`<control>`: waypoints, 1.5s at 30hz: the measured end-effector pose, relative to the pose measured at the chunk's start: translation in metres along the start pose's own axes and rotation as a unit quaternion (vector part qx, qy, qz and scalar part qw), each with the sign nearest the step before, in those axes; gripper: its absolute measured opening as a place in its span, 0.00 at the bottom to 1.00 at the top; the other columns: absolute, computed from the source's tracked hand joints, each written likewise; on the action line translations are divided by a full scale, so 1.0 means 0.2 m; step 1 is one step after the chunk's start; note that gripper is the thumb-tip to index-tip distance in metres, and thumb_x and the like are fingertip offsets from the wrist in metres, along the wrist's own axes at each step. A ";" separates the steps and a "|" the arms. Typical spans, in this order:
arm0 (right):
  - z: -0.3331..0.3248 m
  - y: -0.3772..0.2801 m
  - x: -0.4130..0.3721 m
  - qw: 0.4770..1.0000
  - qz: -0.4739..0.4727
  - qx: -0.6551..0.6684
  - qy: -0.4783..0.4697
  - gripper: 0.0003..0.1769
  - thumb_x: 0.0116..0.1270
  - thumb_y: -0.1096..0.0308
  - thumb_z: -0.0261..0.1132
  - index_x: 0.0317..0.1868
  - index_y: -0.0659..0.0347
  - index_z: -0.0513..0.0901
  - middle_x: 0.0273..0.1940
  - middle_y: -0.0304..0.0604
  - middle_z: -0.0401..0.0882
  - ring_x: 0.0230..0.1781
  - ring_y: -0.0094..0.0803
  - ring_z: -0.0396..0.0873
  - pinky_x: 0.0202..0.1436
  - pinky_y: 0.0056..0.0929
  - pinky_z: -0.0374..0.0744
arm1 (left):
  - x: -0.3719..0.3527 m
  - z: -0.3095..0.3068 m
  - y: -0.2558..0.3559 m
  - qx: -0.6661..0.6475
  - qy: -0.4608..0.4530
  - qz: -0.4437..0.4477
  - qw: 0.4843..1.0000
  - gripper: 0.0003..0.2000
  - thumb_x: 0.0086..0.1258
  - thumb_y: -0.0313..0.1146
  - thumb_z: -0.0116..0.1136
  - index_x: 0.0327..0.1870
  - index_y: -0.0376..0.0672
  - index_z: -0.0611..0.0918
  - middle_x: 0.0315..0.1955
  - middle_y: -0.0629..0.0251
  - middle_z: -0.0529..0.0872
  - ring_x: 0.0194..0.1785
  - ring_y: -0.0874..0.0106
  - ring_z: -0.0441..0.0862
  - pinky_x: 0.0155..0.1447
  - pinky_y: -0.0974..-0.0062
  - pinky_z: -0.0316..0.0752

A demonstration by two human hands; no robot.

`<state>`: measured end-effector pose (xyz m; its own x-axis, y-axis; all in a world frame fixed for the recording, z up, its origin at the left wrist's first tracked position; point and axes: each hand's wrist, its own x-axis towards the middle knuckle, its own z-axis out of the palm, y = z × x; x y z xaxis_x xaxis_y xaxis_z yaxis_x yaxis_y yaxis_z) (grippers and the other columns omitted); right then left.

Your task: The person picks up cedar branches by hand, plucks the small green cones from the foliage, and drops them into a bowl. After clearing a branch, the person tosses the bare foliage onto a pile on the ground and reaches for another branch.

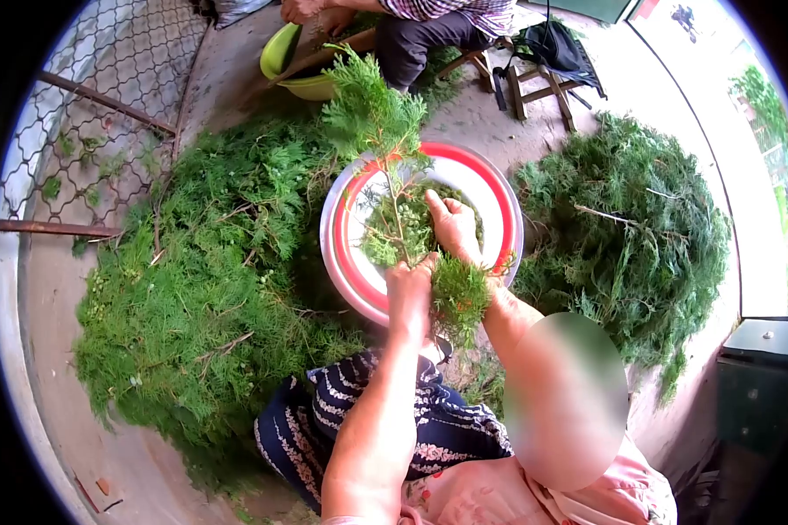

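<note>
A green conifer branch (381, 131) with flat, feathery sprays stands upright over the basin. My left hand (409, 293) is closed around its lower stem, and more foliage (460, 296) sticks out to the right of that fist. My right hand (455, 229) is over the basin, beside the stem, with its fingers curled in; what they hold, if anything, is hidden. Below both hands is a round white basin with a red band (497, 188). Small green sprigs (381, 241) lie in its bottom.
Heaps of cut conifer branches lie on the left (193, 306) and right (626, 236). Across from me a seated person (420, 44) works by a yellow-green basin (311, 87). A black bag (552, 44) rests on a wooden stool (547, 92). Wire mesh (105, 131) stands at left.
</note>
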<state>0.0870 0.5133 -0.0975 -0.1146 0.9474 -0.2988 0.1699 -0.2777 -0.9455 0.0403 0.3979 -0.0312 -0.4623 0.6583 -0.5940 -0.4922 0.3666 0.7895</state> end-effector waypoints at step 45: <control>-0.21 -0.23 -0.08 0.994 -0.053 0.025 -0.091 0.25 0.68 0.47 0.53 0.44 0.64 0.79 0.35 0.40 0.79 0.37 0.26 0.75 0.44 0.26 0.73 | -0.07 -0.20 -0.10 -0.140 -0.165 0.084 0.973 0.21 0.69 0.40 0.49 0.59 0.38 0.69 0.50 0.60 0.75 0.49 0.70 0.75 0.50 0.68 0.76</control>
<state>0.1220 0.5163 -0.0445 -0.3060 0.9284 -0.2110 0.0997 -0.1892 -0.9769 0.0282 0.3548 -0.0450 -0.3146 0.8852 -0.3427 -0.6335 0.0731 0.7703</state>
